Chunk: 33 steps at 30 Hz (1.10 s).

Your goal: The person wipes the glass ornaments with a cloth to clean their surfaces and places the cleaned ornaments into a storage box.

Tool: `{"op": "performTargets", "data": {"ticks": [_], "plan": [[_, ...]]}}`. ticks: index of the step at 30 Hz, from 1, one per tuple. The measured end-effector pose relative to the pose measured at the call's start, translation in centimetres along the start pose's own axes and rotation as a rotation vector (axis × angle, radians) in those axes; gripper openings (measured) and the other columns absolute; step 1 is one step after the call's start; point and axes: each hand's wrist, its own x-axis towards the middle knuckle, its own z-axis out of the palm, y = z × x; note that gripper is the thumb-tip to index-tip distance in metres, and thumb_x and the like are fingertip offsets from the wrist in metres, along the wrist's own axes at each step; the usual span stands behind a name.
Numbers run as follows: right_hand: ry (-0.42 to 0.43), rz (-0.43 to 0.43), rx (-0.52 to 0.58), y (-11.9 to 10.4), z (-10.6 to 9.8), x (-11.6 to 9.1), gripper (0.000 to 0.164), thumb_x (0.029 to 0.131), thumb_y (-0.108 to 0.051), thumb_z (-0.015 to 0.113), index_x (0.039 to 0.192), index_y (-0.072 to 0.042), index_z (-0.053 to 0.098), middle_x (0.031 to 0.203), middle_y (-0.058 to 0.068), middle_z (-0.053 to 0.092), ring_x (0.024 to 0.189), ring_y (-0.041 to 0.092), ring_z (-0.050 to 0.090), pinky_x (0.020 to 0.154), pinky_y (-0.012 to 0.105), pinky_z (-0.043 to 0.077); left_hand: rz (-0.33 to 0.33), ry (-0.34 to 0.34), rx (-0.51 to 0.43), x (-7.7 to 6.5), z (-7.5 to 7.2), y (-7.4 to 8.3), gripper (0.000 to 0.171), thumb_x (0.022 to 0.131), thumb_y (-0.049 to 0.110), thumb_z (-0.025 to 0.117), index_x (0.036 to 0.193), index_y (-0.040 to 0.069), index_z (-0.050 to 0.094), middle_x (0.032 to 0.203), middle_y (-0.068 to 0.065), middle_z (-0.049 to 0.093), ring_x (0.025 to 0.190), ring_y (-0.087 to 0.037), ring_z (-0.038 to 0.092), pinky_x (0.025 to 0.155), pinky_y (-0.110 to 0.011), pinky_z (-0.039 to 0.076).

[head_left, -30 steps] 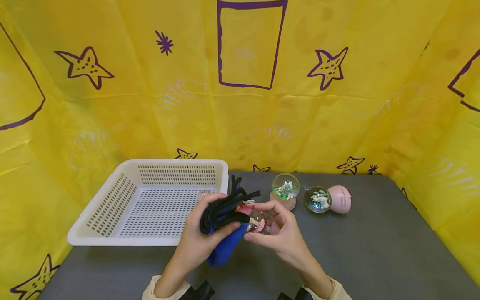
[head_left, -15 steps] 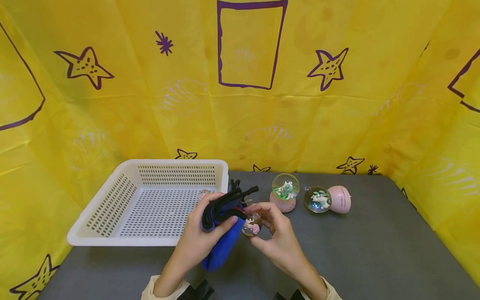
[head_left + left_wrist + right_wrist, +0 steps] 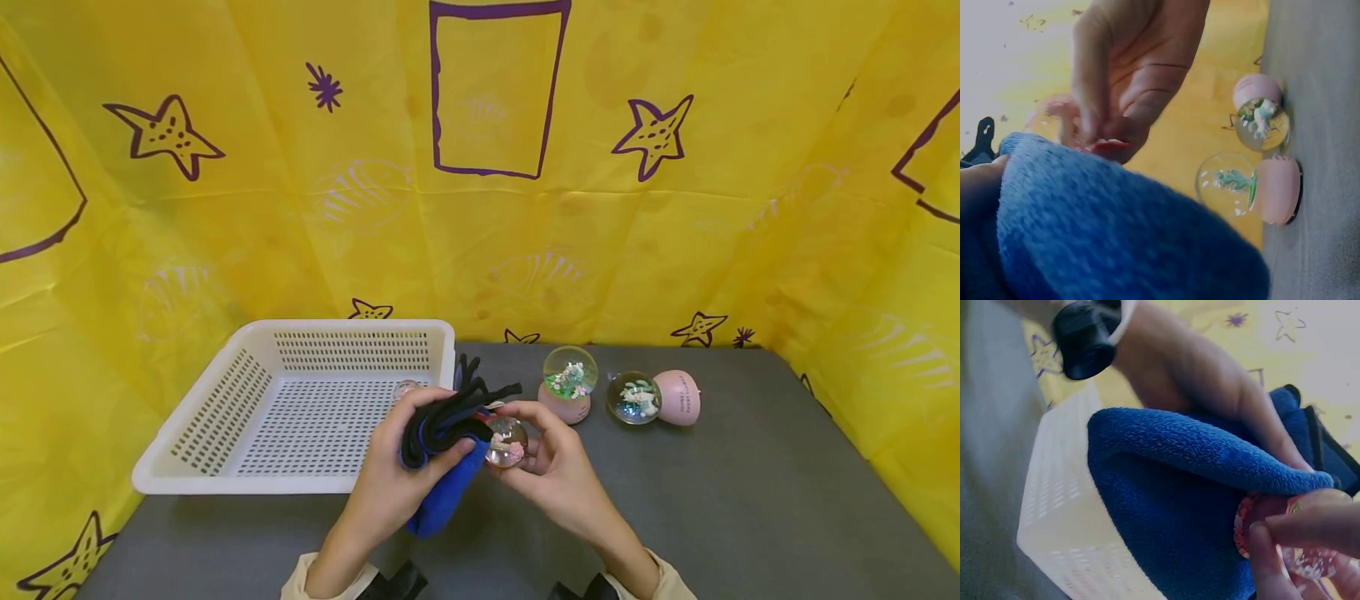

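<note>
My left hand (image 3: 397,471) grips a folded blue towel (image 3: 447,493) with black edging, bunched in several layers. Close to its right side, my right hand (image 3: 555,467) holds a small snow globe (image 3: 507,442) between thumb and fingers. Pink flowers show inside the clear ball. In the right wrist view the globe's reddish, bumpy-edged base (image 3: 1244,525) lies against the inner face of the towel. Fuzzy blue towel fills the lower part of the left wrist view, partly hiding the globe there.
A white perforated basket (image 3: 288,483) stands at the left, with a clear ball (image 3: 406,389) near its right wall. Two pink-based snow globes are at the back right: one upright (image 3: 567,387), one lying on its side (image 3: 678,398). A yellow patterned curtain (image 3: 487,250) surrounds the grey table (image 3: 750,500).
The snow globe has turned in my right hand, its clear ball now facing more toward the head camera. My right hand has shifted slightly left; the left still grips the towel.
</note>
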Motion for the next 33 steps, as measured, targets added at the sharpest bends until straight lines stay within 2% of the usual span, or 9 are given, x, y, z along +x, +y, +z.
{"op": "performTargets", "data": {"ticks": [3,5,8,10,16,22,27,30,33], "plan": [[-0.034,-0.033,0.084,-0.04,-0.34,0.05,0.050,0.081,0.013,0.071,0.126,0.014,0.048,0.127,0.015,0.057,0.086,0.006,0.064,0.074,0.022,0.058,-0.004,0.001,-0.020,-0.02,0.02,0.09,0.054,0.077,-0.003,0.081,0.124,0.011,0.060,0.113,-0.004,0.066,0.103,-0.011,0.064,0.091,-0.023,0.051],[-0.042,-0.015,0.137,-0.16,-0.42,0.04,0.052,0.081,0.009,0.073,0.127,0.012,0.049,0.126,0.005,0.059,0.087,0.005,0.063,0.074,0.019,0.057,0.005,0.002,-0.025,-0.02,-0.02,0.16,0.055,0.076,-0.004,0.081,0.124,0.010,0.059,0.113,-0.005,0.066,0.103,-0.011,0.065,0.091,-0.023,0.052],[-0.023,-0.023,0.171,-0.20,-0.33,0.04,0.050,0.081,0.005,0.077,0.125,0.008,0.054,0.126,0.000,0.059,0.089,0.004,0.061,0.072,0.016,0.054,0.015,-0.004,-0.027,-0.01,-0.07,0.19,0.055,0.076,-0.004,0.082,0.124,0.009,0.059,0.113,-0.007,0.066,0.103,-0.011,0.065,0.092,-0.023,0.052],[-0.005,-0.041,0.167,-0.12,-0.26,0.05,0.047,0.079,0.006,0.078,0.121,0.006,0.058,0.123,0.000,0.060,0.089,0.004,0.059,0.070,0.014,0.052,0.022,0.002,-0.032,-0.01,-0.05,0.17,0.055,0.076,-0.005,0.082,0.124,0.008,0.059,0.112,-0.008,0.066,0.102,-0.011,0.065,0.091,-0.024,0.053],[-0.022,-0.148,0.039,0.24,-0.25,0.10,0.044,0.075,0.011,0.079,0.116,0.009,0.062,0.116,-0.001,0.062,0.096,0.005,0.064,0.075,0.020,0.056,-0.052,0.024,-0.076,0.14,-0.18,0.31,0.050,0.078,-0.004,0.080,0.122,0.011,0.060,0.113,-0.004,0.065,0.103,-0.011,0.064,0.088,-0.024,0.053],[-0.035,-0.190,-0.055,0.09,-0.21,-0.04,0.043,0.073,0.014,0.078,0.111,0.003,0.062,0.117,0.016,0.062,0.096,0.008,0.065,0.081,0.024,0.057,-0.095,0.019,-0.110,0.38,-0.32,0.23,0.046,0.082,-0.002,0.077,0.122,0.014,0.061,0.114,-0.005,0.066,0.100,-0.013,0.064,0.086,-0.026,0.054],[-0.045,-0.238,-0.139,0.06,-0.02,-0.05,0.041,0.070,0.022,0.071,0.103,-0.002,0.063,0.114,0.020,0.062,0.095,0.012,0.063,0.074,0.025,0.054,-0.136,0.026,-0.079,0.42,-0.31,0.20,0.044,0.084,0.001,0.076,0.122,0.016,0.062,0.112,-0.003,0.067,0.097,-0.013,0.064,0.083,-0.027,0.055],[-0.038,-0.255,-0.134,0.06,-0.04,0.02,0.043,0.068,0.024,0.068,0.102,-0.001,0.062,0.114,0.017,0.063,0.099,0.012,0.063,0.070,0.025,0.053,-0.184,0.047,-0.082,0.40,-0.30,0.33,0.040,0.085,0.002,0.076,0.120,0.016,0.063,0.112,-0.001,0.067,0.097,-0.013,0.064,0.084,-0.026,0.054],[-0.042,-0.240,-0.032,0.05,-0.33,0.17,0.041,0.072,0.023,0.067,0.107,0.004,0.056,0.119,0.012,0.063,0.102,0.010,0.064,0.075,0.022,0.055,-0.233,0.117,-0.097,0.44,-0.38,0.56,0.038,0.085,0.001,0.074,0.119,0.013,0.064,0.111,0.000,0.068,0.099,-0.013,0.063,0.086,-0.023,0.052]]}}
